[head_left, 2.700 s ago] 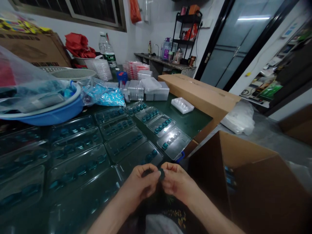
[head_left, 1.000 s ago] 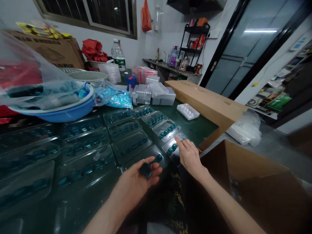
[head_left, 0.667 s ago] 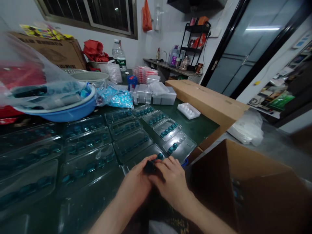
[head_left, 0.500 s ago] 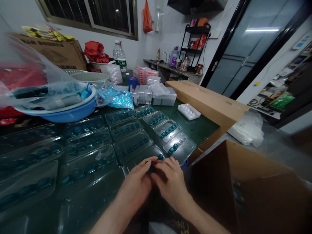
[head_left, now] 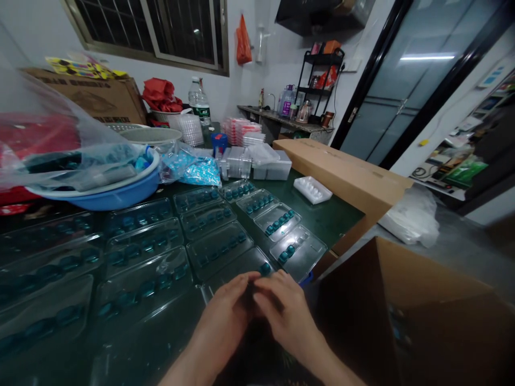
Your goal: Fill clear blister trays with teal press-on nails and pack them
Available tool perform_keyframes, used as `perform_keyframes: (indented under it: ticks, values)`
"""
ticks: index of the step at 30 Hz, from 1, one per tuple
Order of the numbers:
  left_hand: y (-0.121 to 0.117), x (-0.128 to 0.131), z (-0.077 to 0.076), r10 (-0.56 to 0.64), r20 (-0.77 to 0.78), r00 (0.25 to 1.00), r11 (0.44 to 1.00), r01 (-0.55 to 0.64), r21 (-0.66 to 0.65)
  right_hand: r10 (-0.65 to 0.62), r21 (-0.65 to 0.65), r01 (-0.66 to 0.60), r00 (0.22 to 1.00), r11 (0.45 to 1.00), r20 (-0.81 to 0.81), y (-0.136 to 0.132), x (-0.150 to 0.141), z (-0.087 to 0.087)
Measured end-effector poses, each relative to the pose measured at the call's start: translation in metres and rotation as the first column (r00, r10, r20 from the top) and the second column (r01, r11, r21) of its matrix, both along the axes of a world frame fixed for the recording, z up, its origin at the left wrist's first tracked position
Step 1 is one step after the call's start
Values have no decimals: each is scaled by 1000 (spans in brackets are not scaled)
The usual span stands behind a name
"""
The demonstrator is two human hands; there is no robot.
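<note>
Close together at the table's near edge are my left hand and my right hand. The fingers of both are curled inward, with the fingertips nearly meeting. Whatever lies between them is dark and mostly hidden, so I cannot make it out. Just beyond my fingertips is a clear plastic tray with a teal piece at its right end. Farther right, another clear tray holds two teal pieces. Several similar trays with rows of teal pieces cover the table to the left.
A blue basin with plastic film over it stands at the left. Behind the trays are a bag of blue pieces and clear boxes. A white tray lies near a long carton. An open cardboard box stands at right.
The camera view has tilted up slightly, so the scene sits lower. My hands stay together; the dark small thing seen between the fingertips earlier is now hidden.
</note>
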State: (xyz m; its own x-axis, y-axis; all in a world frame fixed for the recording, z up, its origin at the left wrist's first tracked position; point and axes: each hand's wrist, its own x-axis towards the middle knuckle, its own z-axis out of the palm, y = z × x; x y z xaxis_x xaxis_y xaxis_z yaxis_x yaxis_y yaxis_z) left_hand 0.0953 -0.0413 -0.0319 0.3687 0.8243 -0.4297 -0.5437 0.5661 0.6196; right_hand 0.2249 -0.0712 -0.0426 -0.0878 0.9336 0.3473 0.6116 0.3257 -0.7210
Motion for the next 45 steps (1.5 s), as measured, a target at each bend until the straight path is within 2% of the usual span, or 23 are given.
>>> perform_keyframes:
  ticks: [3,8,12,15,18,21,25,32,38,41,43,45]
  values:
    - [-1,2,-1,-22,24,999,999,21,30,-28,-28,28,1000,999,-10,2,4,2]
    - [-1,7,0,-79,38,996,996,77,50,35,-8,-34,972,999,233,6,10,6]
    - [-2,8,0,-159,42,986,984,155,83,35,18,-42,960,999,279,8,13,5]
    - [-1,4,-2,-191,-64,979,977,196,86,9,49,-21,974,999,226,9,15,0]
    - [1,-1,-2,-196,-163,967,974,212,83,4,94,-13,995,995,103,10,14,-5]
    - [4,-3,2,-217,-187,958,963,241,117,-17,155,16,1000,988,6,11,11,-11]
    - [7,-1,5,-239,-226,944,953,273,132,-79,219,84,996,972,-32,12,7,-14]
    - [10,-1,-3,-214,-267,940,950,264,168,81,30,-80,996,996,-34,7,16,-2]
    - [12,-1,-4,-253,-444,860,872,401,280,21,2,-21,1000,1000,8,9,18,-3]
    - [10,-1,2,-259,-605,753,808,513,292,-8,-2,8,1000,1000,17,7,15,-3]
    - [8,-1,5,-216,-704,676,761,569,313,-34,-14,34,999,999,4,4,13,-4]
    - [7,-1,7,-111,-770,629,718,586,375,-71,-30,71,997,997,-8,2,10,-7]
